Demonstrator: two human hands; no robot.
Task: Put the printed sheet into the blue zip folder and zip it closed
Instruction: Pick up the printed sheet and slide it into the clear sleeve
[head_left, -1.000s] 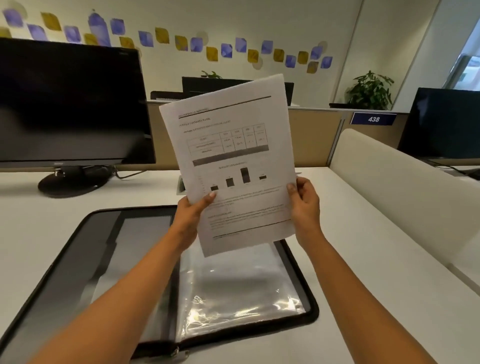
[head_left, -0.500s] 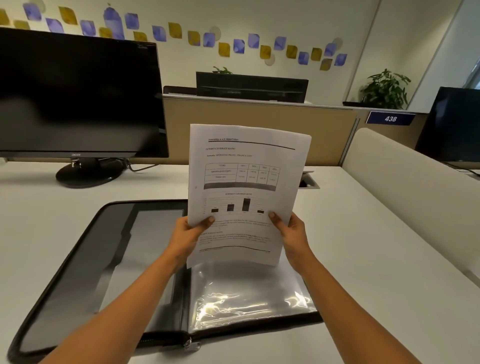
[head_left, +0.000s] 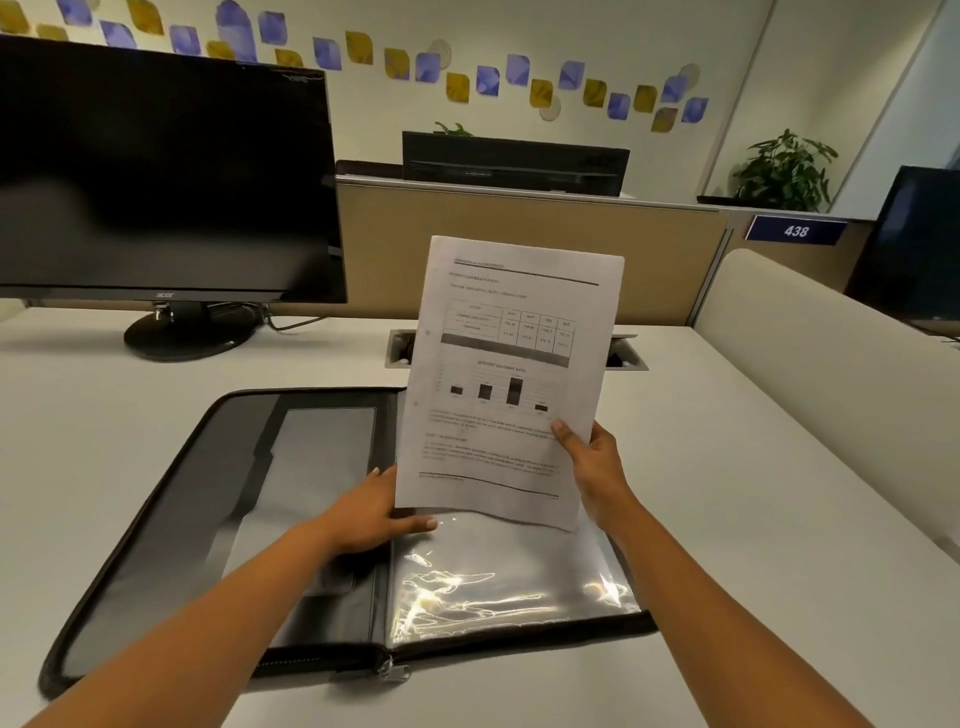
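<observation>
At the far left a dark monitor (head_left: 156, 171) stands on its round foot on the pale desk (head_left: 78, 441). In front of it the zip folder (head_left: 171, 519) lies flat and wide open, its dark inner cover to the left and a shiny clear sleeve (head_left: 509, 587) on its right half. The zip pull (head_left: 393, 671) sits at the near edge by the spine. The left hand (head_left: 371, 514) rests at the spine beside the top of the sleeve. Its thumb lies along the sleeve's upper edge just under the sheet's lower left corner, and its fingers run out of sight behind the paper, so I cannot tell whether it pinches the sleeve, the paper or nothing. The sheet (head_left: 511, 364) is held nearly upright above the right half of the folder, printed side toward the camera, showing a table and a small bar chart. Its bottom edge is just over the top of the sleeve and not inside it. The right hand (head_left: 597, 467) grips the sheet's lower right edge, thumb on the front and fingers behind. Behind the sheet a cable hatch (head_left: 629, 358) is set into the desk. Farther right come a blue sign (head_left: 795, 231) reading 438, a potted plant (head_left: 784, 171) and another dark screen (head_left: 917, 244).
</observation>
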